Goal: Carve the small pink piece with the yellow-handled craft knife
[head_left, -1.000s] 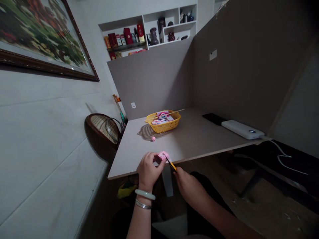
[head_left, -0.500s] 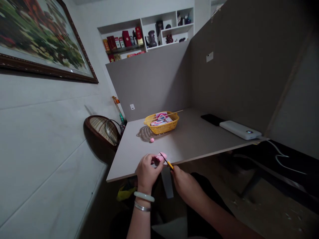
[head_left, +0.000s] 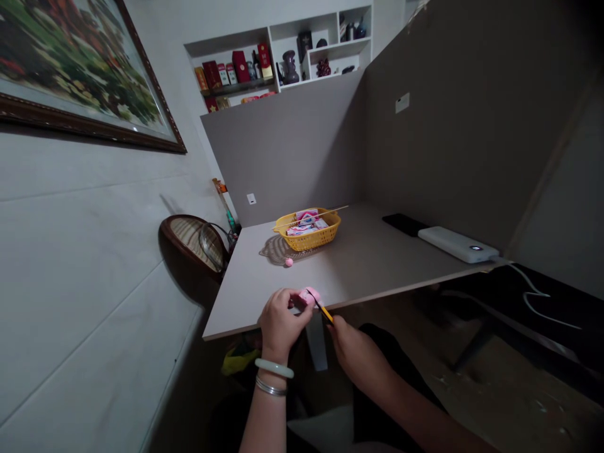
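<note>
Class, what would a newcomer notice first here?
A large framed floral painting dominates the upper left wall. At bottom centre, the left hand holds a pink lump while the right hand touches a slim yellow-handled tool to it. Beyond, a bright yellow plastic basket sits on the grey tabletop.

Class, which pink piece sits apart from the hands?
The small pink ball on the table; the larger pink lump is in the left hand.
</note>
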`<state>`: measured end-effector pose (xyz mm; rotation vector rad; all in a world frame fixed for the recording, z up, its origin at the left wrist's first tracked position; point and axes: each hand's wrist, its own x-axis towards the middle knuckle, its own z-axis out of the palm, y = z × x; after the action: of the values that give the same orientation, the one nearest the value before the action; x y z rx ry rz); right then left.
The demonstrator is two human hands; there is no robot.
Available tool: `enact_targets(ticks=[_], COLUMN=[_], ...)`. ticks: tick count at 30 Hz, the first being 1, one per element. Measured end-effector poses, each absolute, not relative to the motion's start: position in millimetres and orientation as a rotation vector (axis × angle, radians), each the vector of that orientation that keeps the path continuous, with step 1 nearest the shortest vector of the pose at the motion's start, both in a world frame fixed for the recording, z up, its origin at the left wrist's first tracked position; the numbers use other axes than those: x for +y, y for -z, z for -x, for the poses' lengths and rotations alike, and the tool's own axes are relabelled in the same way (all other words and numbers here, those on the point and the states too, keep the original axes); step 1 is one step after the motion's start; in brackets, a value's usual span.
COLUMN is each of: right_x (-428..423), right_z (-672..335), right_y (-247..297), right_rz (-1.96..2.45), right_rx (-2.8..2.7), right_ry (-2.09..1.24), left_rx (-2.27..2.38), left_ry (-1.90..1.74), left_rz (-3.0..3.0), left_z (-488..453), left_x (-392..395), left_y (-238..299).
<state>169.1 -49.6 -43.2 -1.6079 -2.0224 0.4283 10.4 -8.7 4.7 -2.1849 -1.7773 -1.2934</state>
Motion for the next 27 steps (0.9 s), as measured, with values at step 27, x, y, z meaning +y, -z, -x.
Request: enact_targets(ticks=[27], right_x=[-54], right_z=[-172], right_y=[48], right_rz=[1.676], right_rx=[-2.058], right_ry=[-0.45], left_rx=[-1.787], left_ry=[1.285], left_rz=[2.236], left_z=[-11], left_x=[-9], left_y=[-6])
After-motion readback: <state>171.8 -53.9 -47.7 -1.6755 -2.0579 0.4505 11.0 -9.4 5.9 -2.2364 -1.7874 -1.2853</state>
